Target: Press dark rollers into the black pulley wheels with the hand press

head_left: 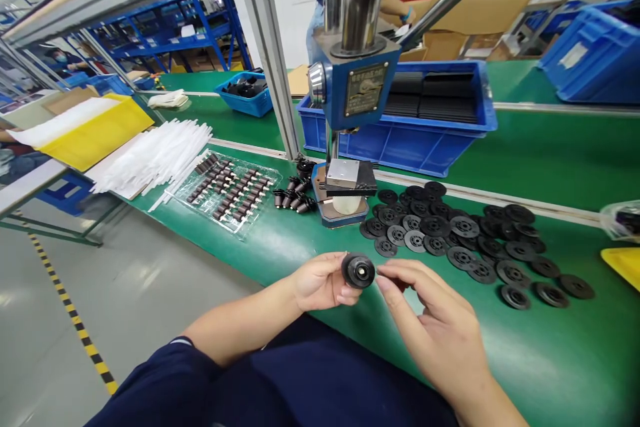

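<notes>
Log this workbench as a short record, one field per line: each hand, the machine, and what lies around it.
Left hand: the left hand holds a black flanged round part
Right hand: the right hand has thumb and forefinger close beside that part; contact unclear
Machine: blue lever press on a green worktable
Right of press: loose black discs, some overlapping
Left of press: clear plastic tray of brown cylindrical parts; white strips beyond
Behind press: blue crate holding black pieces
</notes>
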Available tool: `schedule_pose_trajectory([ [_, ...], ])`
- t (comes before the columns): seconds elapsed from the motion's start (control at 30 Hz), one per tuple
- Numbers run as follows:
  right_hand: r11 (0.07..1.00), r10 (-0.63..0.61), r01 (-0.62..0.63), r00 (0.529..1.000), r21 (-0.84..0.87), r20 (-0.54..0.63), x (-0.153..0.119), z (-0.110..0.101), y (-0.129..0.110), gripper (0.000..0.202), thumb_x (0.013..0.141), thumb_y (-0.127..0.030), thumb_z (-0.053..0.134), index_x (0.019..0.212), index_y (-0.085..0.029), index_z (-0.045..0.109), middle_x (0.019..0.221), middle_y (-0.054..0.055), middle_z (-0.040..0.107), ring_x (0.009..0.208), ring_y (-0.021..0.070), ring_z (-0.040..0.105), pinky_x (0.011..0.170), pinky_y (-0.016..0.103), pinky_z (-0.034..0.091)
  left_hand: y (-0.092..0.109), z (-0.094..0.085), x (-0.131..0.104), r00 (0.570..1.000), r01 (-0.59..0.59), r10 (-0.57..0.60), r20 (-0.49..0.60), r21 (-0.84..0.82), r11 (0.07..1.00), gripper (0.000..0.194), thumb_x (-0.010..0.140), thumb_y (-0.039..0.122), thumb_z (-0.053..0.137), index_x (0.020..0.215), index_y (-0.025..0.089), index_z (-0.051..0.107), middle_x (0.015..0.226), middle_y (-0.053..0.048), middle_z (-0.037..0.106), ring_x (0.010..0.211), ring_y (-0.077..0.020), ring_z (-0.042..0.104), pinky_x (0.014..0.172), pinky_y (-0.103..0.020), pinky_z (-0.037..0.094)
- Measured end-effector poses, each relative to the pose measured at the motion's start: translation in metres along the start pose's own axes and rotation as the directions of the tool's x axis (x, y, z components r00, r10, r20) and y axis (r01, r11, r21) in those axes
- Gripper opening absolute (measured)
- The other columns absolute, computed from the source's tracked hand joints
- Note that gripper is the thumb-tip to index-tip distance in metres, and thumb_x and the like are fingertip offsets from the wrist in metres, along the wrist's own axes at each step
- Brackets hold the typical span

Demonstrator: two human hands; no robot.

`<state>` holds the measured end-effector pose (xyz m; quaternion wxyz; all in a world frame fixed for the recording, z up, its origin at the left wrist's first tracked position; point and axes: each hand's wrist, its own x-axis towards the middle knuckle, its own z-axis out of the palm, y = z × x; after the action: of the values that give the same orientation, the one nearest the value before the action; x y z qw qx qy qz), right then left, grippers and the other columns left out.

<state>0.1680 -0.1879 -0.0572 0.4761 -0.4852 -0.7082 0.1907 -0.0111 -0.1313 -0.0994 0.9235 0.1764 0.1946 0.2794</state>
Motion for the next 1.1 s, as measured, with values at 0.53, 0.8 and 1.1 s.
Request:
schedule_pose_trajectory([
  [0.53, 0.998, 0.043, -0.04, 0.997, -0.057, 0.057, -0.003, 0.006, 0.003, 0.009, 0.089, -0.014, 0.054, 0.091, -0.02, 0.061, 0.082, -0.002, 0.062, 0.073, 0.0087, 0.056, 0.067, 0.02, 0.044, -0.005, -0.014, 0.001, 0.994, -0.094, 0.101, -0.044, 0.151, 0.984, 0.027, 0.082, 0.035, 0.071, 0.094, 0.011, 0.064, 0.075, -0.005, 0.06, 0.052, -0.0079, 0.048, 0.048, -0.02, 0.031],
  [0.8, 0.999, 0.048, -0.048, 0.999, -0.012, 0.004, -0.007, 0.006, 0.006, 0.01, 0.09, -0.015, 0.055, 0.096, -0.022, 0.059, 0.086, -0.003, 0.06, 0.075, 0.0072, 0.055, 0.07, 0.018, 0.043, -0.004, -0.016, 0.0, 0.998, -0.053, 0.052, 0.018, 0.061, 0.997, 0.025, 0.083, 0.035, 0.068, 0.086, 0.011, 0.061, 0.073, -0.003, 0.053, 0.052, -0.0077, 0.046, 0.046, -0.02, 0.028],
  [1.1, 0.999, 0.054, -0.054, 0.998, 0.005, 0.04, -0.009, 0.007, 0.011, 0.01, 0.092, -0.015, 0.054, 0.098, -0.022, 0.058, 0.088, -0.003, 0.059, 0.077, 0.0068, 0.054, 0.072, 0.018, 0.043, -0.002, -0.014, 0.002, 0.997, -0.033, 0.032, 0.067, 0.015, 0.999, 0.025, 0.085, 0.035, 0.066, 0.086, 0.011, 0.062, 0.07, -0.002, 0.05, 0.053, -0.0073, 0.043, 0.046, -0.019, 0.026],
])
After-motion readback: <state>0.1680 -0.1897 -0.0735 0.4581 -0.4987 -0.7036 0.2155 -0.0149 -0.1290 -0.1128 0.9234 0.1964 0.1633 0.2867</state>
